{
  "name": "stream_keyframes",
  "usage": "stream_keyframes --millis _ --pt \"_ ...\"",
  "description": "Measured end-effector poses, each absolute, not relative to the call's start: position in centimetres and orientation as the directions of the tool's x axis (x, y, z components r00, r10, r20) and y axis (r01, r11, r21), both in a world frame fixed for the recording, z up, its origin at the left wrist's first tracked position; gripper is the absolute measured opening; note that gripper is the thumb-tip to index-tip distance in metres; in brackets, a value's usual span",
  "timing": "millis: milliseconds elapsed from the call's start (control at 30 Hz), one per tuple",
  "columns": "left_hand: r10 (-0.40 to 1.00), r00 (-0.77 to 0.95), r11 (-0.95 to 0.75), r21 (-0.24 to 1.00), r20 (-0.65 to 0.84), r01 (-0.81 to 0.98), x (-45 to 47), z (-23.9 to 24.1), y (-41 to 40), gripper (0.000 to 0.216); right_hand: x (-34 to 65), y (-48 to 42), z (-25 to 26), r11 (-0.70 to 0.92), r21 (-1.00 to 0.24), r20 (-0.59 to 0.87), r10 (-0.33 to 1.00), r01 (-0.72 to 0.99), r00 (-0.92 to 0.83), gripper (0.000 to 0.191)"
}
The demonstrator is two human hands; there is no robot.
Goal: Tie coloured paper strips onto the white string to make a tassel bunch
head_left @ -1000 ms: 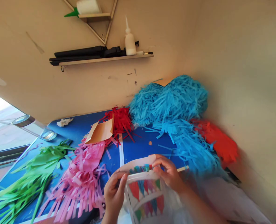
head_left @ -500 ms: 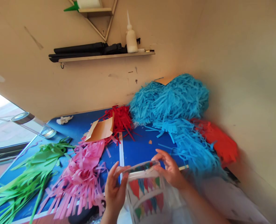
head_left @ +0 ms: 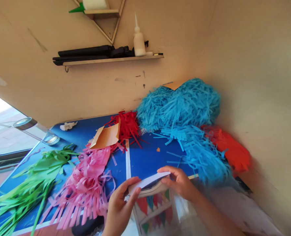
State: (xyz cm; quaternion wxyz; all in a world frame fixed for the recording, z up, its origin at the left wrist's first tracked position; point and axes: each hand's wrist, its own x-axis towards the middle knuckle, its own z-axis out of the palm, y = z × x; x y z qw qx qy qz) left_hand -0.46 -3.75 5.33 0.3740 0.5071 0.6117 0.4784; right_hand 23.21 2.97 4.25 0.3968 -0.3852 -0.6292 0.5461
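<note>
A clear packaging bag (head_left: 180, 209) hangs low in front of me, with a row-by-row picture of coloured bunting flags (head_left: 157, 208) showing through or printed on it. Along its top runs a pale strip or flap (head_left: 150, 180), tilted up toward the right. My left hand (head_left: 122, 200) pinches the left end of this top edge between thumb and fingers. At the right end, my right hand (head_left: 178, 182) grips the same edge. The bag's lower part runs out of view.
Pink tissue fringe (head_left: 88, 183) and green fringe (head_left: 39, 180) lie left on the blue table (head_left: 147, 157). Blue fringe (head_left: 184, 105) piles up behind, beside red fringe (head_left: 229, 147). An open brown paper piece (head_left: 106, 137) and a glass jar (head_left: 36, 131) stand farther back. A wall shelf (head_left: 116, 59) holds a white bottle (head_left: 139, 42).
The bag's top edge has turned so that a pale strip now faces me. My left hand has rolled over it, and my right hand has dipped slightly and moved left.
</note>
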Motion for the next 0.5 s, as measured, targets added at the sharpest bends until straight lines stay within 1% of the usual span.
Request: stream_keyframes --millis 33,167,267,400,500 --pt "0.982 -0.185 0.033 0.959 0.021 0.282 -0.6 5.5 -3.9 0.039 23.3 2.9 4.3 0.086 -0.994 0.054 0.916 0.065 -0.397 0.041" --pt "0.989 -0.139 0.005 0.930 0.050 0.368 -0.9 6.0 -4.6 0.034 23.6 2.4 5.0 0.018 -1.000 0.007 0.916 0.024 -0.401 0.050" --pt "0.989 -0.131 -0.011 0.922 0.067 0.387 -0.8 6.1 -4.9 0.032 23.6 2.2 5.7 0.007 -0.997 -0.022 0.926 0.077 -0.376 0.044" --pt "0.995 -0.085 -0.013 0.933 0.047 0.359 -0.8 6.6 -5.0 0.034 23.7 2.1 6.7 0.066 -0.990 0.012 0.923 0.127 -0.385 0.036" --pt "0.997 -0.054 -0.030 0.922 0.056 0.387 -0.7 7.6 -5.2 0.030 23.8 2.0 7.4 0.083 -0.986 0.017 0.911 0.144 -0.412 0.032"
